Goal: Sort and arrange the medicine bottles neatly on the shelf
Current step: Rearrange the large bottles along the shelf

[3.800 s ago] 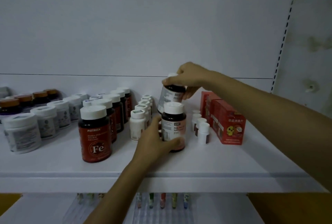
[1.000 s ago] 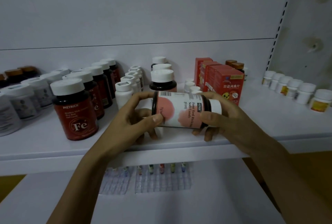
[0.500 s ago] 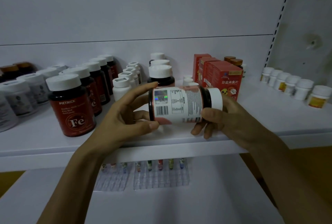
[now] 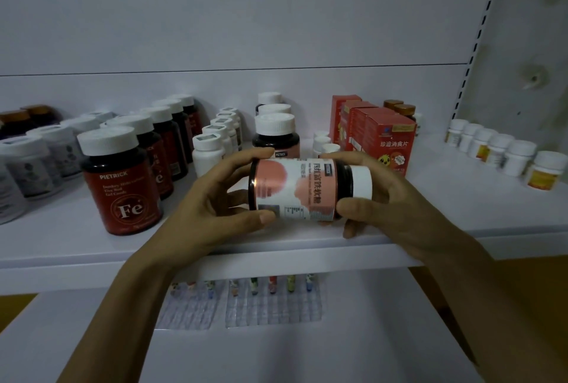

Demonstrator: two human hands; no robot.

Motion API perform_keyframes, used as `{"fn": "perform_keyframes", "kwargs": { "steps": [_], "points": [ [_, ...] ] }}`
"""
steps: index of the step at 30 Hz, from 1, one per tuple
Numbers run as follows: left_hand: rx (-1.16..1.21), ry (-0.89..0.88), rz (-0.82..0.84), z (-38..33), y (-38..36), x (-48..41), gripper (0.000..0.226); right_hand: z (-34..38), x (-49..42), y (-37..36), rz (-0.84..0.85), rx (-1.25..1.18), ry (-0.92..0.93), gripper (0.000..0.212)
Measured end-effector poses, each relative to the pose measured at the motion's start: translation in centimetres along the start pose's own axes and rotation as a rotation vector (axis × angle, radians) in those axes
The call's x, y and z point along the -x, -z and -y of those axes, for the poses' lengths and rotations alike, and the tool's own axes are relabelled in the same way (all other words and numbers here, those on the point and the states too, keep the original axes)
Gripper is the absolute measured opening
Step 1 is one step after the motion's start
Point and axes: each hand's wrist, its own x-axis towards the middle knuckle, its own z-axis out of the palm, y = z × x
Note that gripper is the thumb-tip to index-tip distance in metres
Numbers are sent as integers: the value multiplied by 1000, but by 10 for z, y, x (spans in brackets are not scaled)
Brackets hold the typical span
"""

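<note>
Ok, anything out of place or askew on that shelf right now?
Only the pink-label bottle: it is sideways, cap to the right, held by the left hand and right hand. Shelved bottles stand upright.

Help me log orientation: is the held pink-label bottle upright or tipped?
Tipped: pink-label bottle lies horizontal between left hand and right hand, cap pointing right.

We count four pink-label bottles (image 4: 295, 192), five red Fe bottles (image 4: 121, 185), four white square-topped bottles (image 4: 207, 155), four red boxes (image 4: 390, 149), three tiny white bottles (image 4: 330, 148), two brown-capped bottles (image 4: 405, 109) behind the boxes, and six yellow-label white bottles (image 4: 545, 173) on our right
</note>
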Motion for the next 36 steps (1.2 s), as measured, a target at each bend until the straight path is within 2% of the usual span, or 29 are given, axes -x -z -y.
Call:
{"fn": "perform_keyframes", "kwargs": {
  "steps": [4,7,10,14,16,19,22,27,29,31,36],
  "points": [
    [-35,16,-45,-3,-4,0,73,-1,2,1,14,-54,53,59],
    [-46,29,-40,-4,-5,0,63,-1,1,0,2,-29,54,69],
    [-23,4,-73,-5,-4,1,55,-2,-1,-1,-43,-31,41,64],
    [-14,-25,-74,-6,-4,3,57,0,-2,-3,-87,-83,-29,80],
    [4,-39,-73,-5,-5,3,61,-1,-1,-2,-86,-88,-27,75],
    [32,-74,-70,-6,-6,3,62,-2,0,0,-103,-86,23,56],
    [10,-100,-84,-4,-5,2,63,-1,0,-1,-100,-90,60,53],
    [125,-34,-338,4,2,-8,54,21,-11,-5,-196,-208,134,57],
    [13,-37,-356,5,0,-8,58,42,-25,-4,-259,-164,160,50],
    [-210,-49,-330,3,-9,-6,63,64,-45,-4,-324,-50,155,44],
    [-625,-35,-249,12,-16,-10,84,98,-124,-1,-463,321,87,46]
  ]
}}
